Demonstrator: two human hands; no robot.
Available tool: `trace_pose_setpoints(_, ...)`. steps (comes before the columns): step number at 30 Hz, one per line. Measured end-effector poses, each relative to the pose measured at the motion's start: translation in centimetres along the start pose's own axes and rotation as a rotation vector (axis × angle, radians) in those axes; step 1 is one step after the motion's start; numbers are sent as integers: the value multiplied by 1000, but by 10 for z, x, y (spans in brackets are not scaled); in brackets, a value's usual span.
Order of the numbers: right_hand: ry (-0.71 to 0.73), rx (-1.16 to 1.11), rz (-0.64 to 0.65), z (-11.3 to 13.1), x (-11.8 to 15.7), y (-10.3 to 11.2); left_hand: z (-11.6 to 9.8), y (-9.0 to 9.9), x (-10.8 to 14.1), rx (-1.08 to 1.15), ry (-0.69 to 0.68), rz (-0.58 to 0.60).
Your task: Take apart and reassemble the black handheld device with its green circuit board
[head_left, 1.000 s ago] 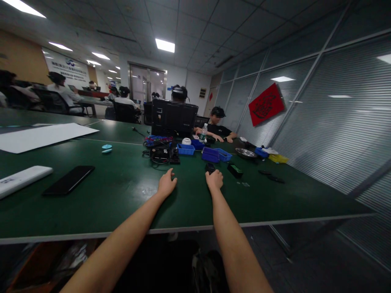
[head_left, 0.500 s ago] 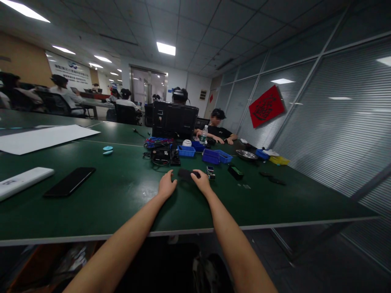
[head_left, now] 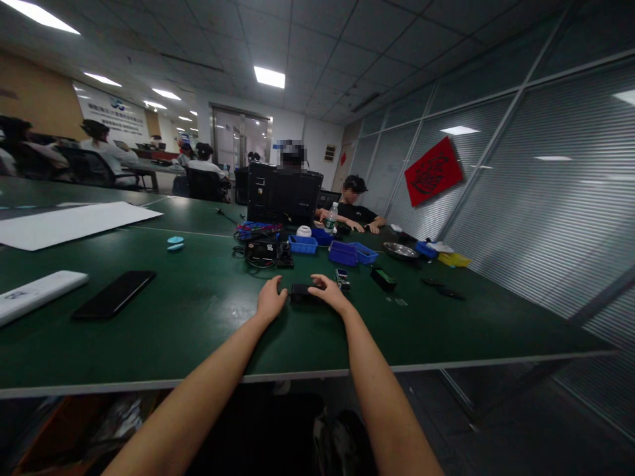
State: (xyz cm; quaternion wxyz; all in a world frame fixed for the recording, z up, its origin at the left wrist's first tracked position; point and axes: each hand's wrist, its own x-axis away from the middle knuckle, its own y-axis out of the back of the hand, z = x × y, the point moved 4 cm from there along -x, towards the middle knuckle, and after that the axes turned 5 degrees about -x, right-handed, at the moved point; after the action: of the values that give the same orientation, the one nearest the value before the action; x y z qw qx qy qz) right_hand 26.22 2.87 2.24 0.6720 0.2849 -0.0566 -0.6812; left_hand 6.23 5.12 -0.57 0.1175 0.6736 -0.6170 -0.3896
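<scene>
Green-topped worktable (head_left: 124,350) under a dim tiled ceiling (head_left: 391,46)

The tabletop spans from 9 to 3 o'clock. A bright light panel (head_left: 269,77) glows near 11 o'clock. At 3 o'clock, horizontal blinds (head_left: 560,218) line a glazed partition (head_left: 516,86); a red calligraphy poster (head_left: 434,172) hangs tilted at 2. Metal-framed glass doors (head_left: 242,142) stand between 10 and 11, a lettered wall sign (head_left: 112,112) at 10. Dark floor (head_left: 520,423) shows at 4.

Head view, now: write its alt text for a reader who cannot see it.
A person's right grip holds a black box-like object at a green table, the left grip open near its other end. Beyond are blue bins and the back of a monitor.
</scene>
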Motion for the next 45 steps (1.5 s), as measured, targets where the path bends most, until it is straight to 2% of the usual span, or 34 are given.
trace_pose_setpoints(2, -22, 10, 45, 0, 2, -2, 0, 0, 0, 18, -1, -10)
trace_pose_setpoints(5, -59, -32, -3, -2, 2, -2, -3, 2, 0, 71, -24, -23)
trace_pose_setpoints(8, -121, -76, 31, -7, -1, -8, -12, 5, 3, 109, -128, -5)
trace_pose_setpoints(10, -114, -49, 61, -8, -3, -11, -18, 6, 6, 96, -208, 32)
trace_pose_setpoints(11, -91, -23, 33, -7, -4, -9, -20, 6, 7, 82, -232, 53)
trace_pose_setpoints(12, -67, 12, -35, -6, -5, -4, -21, 5, 8, 69, -241, 71)
trace_pose_setpoints(14, -46, 115, -269, -4, -4, 13, -21, 4, 9, 50, -226, 97)
trace_pose_setpoints(17, -160, 359, -668, -9, 7, 46, -17, 1, 8, 39, -173, 117)
trace_pose_setpoints(18, -220, 436, -753, -13, 11, 54, -16, 0, 8, 35, -159, 123)
trace_pose_setpoints(20, -331, 539, -813, -25, 14, 65, -15, 0, 8, 25, -133, 137)
trace_pose_setpoints(22, -421, 589, -770, -39, 14, 69, -15, 0, 8, 19, -105, 150)
trace_pose_setpoints(25, -464, 630, -681, -51, 10, 65, -16, 2, 9, 11, -74, 159)
trace_pose_setpoints(30, -388, 676, -549, -39, 6, 51, -17, 2, 9, 9, -72, 165)
trace_pose_setpoints(33, -331, 630, -502, -29, 5, 45, -17, 3, 8, 10, -84, 157)
trace_pose_setpoints(36, -376, 572, -496, -29, 5, 46, -16, 3, 8, 9, -90, 153)
trace_pose_setpoints(39, -411, 552, -414, -34, 3, 41, -15, 2, 8, 5, -80, 161)
trace_pose_setpoints(45, -318, 639, -254, -31, -1, 23, -16, 3, 8, 11, -73, 152)
